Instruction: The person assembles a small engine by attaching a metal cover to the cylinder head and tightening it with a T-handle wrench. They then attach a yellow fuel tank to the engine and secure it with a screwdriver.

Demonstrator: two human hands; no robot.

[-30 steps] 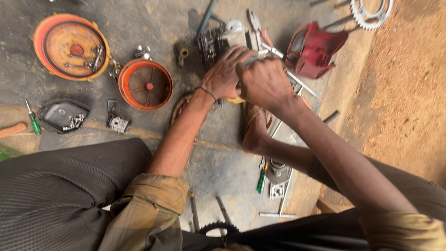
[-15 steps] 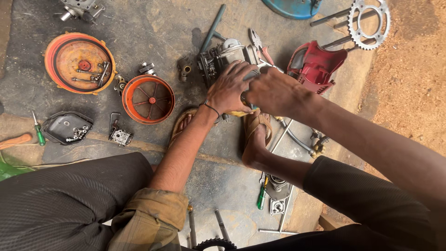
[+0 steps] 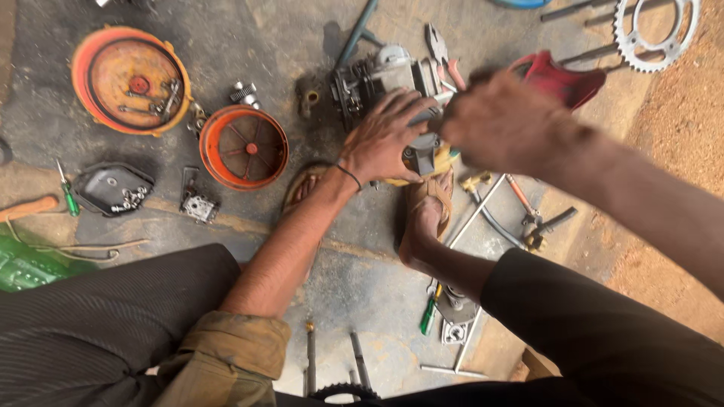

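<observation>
A person sits on the concrete floor (image 3: pixel 188 45) over a small engine block (image 3: pixel 381 83), much of it hidden beneath both hands. The right hand (image 3: pixel 509 124) is blurred, so its fingers cannot be made out; it hovers over the engine's right end. The left hand (image 3: pixel 385 139) lies on the engine with fingers spread, tips on the metal casing. The engine sits just beyond a sandalled foot (image 3: pixel 426 218). A toothed sprocket (image 3: pixel 654 34) is cut off at the top edge; an orange fan cover (image 3: pixel 243 147) lies to the left.
</observation>
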